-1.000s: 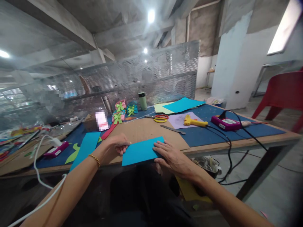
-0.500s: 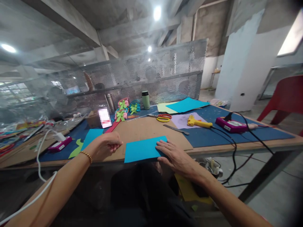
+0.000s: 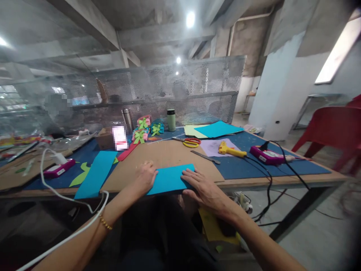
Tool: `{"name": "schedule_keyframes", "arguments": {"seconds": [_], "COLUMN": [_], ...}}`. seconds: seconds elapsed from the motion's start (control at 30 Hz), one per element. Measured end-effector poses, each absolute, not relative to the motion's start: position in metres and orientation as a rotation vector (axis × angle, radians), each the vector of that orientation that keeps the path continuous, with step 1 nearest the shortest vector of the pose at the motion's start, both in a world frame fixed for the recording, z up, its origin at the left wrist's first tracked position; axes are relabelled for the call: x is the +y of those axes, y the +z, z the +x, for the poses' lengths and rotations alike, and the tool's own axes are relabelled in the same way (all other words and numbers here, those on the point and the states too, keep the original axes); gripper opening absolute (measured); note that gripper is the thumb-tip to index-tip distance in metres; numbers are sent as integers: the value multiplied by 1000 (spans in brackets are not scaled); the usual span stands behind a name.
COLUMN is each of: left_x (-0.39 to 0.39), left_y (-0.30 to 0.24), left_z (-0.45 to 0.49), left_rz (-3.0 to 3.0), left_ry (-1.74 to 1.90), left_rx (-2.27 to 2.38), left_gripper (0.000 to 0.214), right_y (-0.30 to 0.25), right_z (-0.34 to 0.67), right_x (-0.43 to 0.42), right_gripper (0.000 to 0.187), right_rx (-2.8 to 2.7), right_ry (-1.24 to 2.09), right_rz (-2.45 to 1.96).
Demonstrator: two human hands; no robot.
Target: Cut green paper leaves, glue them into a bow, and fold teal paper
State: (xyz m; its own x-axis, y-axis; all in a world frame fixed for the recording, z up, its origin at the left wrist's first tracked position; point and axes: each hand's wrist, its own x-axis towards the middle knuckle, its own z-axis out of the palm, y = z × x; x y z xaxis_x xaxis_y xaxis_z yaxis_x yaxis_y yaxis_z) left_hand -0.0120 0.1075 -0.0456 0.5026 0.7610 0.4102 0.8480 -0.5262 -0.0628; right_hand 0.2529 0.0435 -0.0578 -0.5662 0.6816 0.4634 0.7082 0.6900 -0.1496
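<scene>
A folded sheet of blue paper (image 3: 169, 178) lies on a brown cardboard sheet (image 3: 169, 154) at the near edge of the table. My left hand (image 3: 146, 176) rests palm down on the paper's left end, fingers flat. At the paper's right end lies my right hand (image 3: 200, 186), its fingers spread and pressing down on that edge. Neither hand grips anything.
Another blue sheet (image 3: 94, 173) lies to the left. Red-handled scissors (image 3: 188, 141), a metal ruler (image 3: 205, 157), a yellow glue gun (image 3: 231, 150) and a pink device (image 3: 266, 155) with black cables sit beyond. Paper bows (image 3: 142, 131), two bottles and a mesh screen stand behind. A red chair (image 3: 332, 130) is at right.
My left hand was a loose fist left of the paper; it has moved right and opened flat onto the paper's left end. My right hand stayed on the right edge.
</scene>
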Motion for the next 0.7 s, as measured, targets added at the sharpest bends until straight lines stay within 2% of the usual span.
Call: {"name": "schedule_keyframes", "arguments": {"seconds": [0.17, 0.27, 0.4, 0.5, 0.7], "left_x": [98, 96, 102, 106, 107], "left_y": [-35, -26, -33, -46, -55], "left_z": [-23, 2, 27, 29, 25], "left_rz": [-2403, -2412, -2707, -2687, -2670], "left_ry": [-377, -499, -616, -708, -863], "left_rx": [-1355, -1310, -1224, -1231, -1359], "left_gripper": [29, 27, 29, 27, 23], "right_y": [-57, -52, -32, -8, 15], "right_z": [250, 249, 252, 250, 219], "right_x": [42, 40, 46, 68, 130], "right_gripper": [49, 47, 40, 32, 31], "right_rx": [-2425, -2433, -2450, -2308, -2259], "right_ry": [-51, -33, 93, 195, 379], "right_rz": [-1119, -1143, -1142, -1346, -1627]}}
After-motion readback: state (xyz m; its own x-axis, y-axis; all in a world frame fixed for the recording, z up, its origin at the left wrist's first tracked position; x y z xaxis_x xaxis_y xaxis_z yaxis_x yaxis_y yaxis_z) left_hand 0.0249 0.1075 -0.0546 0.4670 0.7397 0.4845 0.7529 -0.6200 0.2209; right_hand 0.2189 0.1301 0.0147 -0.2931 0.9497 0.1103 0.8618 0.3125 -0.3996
